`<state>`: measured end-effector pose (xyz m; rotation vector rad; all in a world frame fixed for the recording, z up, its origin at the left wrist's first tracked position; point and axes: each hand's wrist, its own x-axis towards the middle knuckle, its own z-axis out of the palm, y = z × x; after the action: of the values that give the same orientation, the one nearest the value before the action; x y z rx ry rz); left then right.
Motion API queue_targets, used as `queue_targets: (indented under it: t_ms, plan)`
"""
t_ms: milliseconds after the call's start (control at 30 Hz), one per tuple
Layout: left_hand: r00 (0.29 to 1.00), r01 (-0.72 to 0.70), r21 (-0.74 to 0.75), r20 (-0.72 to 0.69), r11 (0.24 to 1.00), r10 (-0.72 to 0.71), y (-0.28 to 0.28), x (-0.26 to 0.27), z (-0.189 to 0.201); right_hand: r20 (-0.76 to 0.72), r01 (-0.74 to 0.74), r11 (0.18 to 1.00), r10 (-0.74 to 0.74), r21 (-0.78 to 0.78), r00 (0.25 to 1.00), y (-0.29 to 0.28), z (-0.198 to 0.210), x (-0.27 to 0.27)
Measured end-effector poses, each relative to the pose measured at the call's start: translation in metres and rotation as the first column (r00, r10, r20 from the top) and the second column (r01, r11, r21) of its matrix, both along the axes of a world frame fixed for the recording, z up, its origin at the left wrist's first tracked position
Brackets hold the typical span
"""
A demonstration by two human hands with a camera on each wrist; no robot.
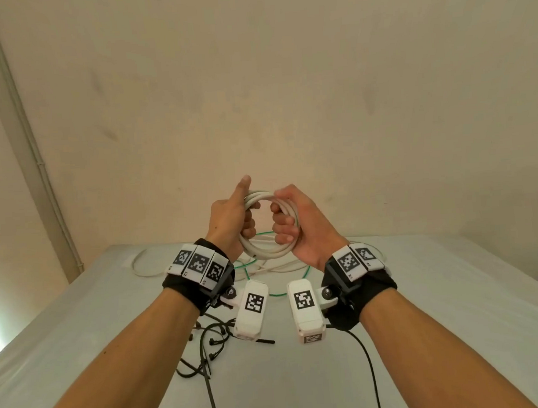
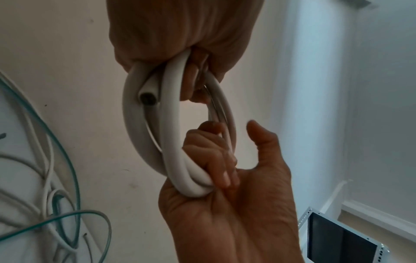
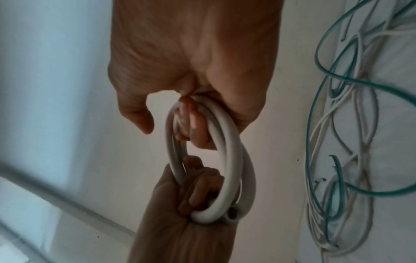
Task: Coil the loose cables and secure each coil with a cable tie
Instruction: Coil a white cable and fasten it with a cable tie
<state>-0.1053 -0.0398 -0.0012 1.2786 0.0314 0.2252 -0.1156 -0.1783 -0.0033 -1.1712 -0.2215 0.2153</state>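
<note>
A thick white cable coil of several loops hangs in the air above the table, held from both sides. My left hand grips its left side with curled fingers, thumb pointing up. My right hand grips its right side. In the left wrist view my left hand clasps the coil from below, and the cable's cut end sticks out beside my right hand. The right wrist view shows my right hand wrapped round the coil, opposite the left hand. Black cable ties lie below my left wrist.
Loose white cables and a green cable lie tangled on the table under the hands, near the far edge. A bare wall stands close behind. A conduit pipe runs down the left corner. A black lead trails from my right wrist.
</note>
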Motion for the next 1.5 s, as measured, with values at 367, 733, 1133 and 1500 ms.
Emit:
queue_targets:
  t_ms: [367,733,1133,1500]
  plan:
    - [0.872,0.457,-0.102,-0.145,0.883,-0.468,0.037,-0.012,-0.014,0.039,0.165,0.985,-0.163,-0.047,0.986,0.022,-0.013,0.003]
    - [0.829,0.471,0.882,-0.441,0.004,-0.343,0.081,-0.008,-0.094,0.081,0.28,0.895,-0.269,-0.348,0.96,-0.022,-0.047,0.025]
    - [0.882,0.351,0.93,-0.367,-0.106,-0.295,0.07,0.021,-0.108,0.081,0.301,0.882,-0.292,-0.363,0.953,-0.022,-0.059,0.044]
    - [0.97,0.243,0.552,-0.131,0.797,-0.205,0.074,0.04,-0.075,-0.181,0.053,0.998,-0.059,-0.039,0.982,-0.049,-0.065,0.04]
